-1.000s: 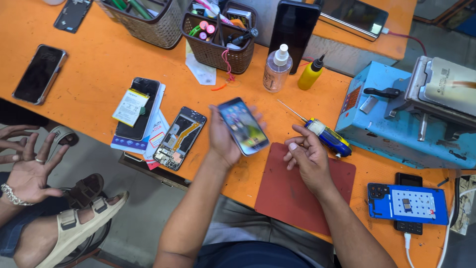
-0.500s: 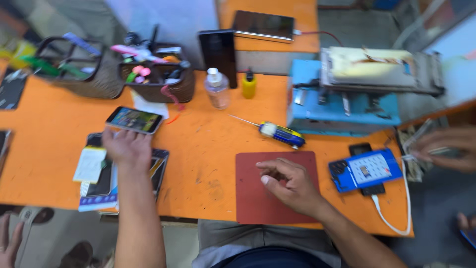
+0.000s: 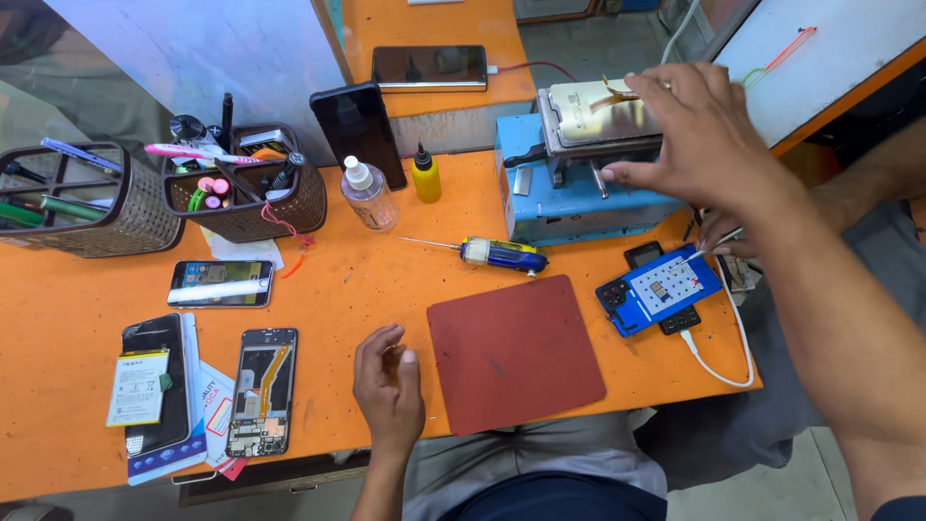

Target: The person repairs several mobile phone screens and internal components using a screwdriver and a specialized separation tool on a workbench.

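1. The left hand [image 3: 389, 384] lies flat on the orange table top [image 3: 87, 318]. Its fingers are a bit curled and it holds nothing.
2. This hand rests just beside the left edge of the dark red square rubber mat [image 3: 514, 349]. The mat has nothing on it.
3. The right hand [image 3: 702, 135] reaches far out to the blue metal machine with a flat silver plate on top [image 3: 579, 169]. Its fingers are spread wide and hang over the right side of the plate. I cannot tell if they touch it.
4. A small screwdriver with a blue and yellow handle [image 3: 502, 254] lies between the machine and the mat.
5. A phone with its screen lit up [image 3: 221, 284] lies flat on the table, well apart from the left hand.
6. An open phone with its inner parts showing [image 3: 262, 391] lies near the left hand, on its left side.
7. A clear small bottle with a white cap [image 3: 367, 194] and a little yellow bottle with a black tip [image 3: 425, 176] stand side by side behind the screwdriver.
8. A blue flat board with a white cable [image 3: 659, 289] lies right of the mat.
9. Another person's hand [image 3: 725, 234] is at the right edge, just beside that board.
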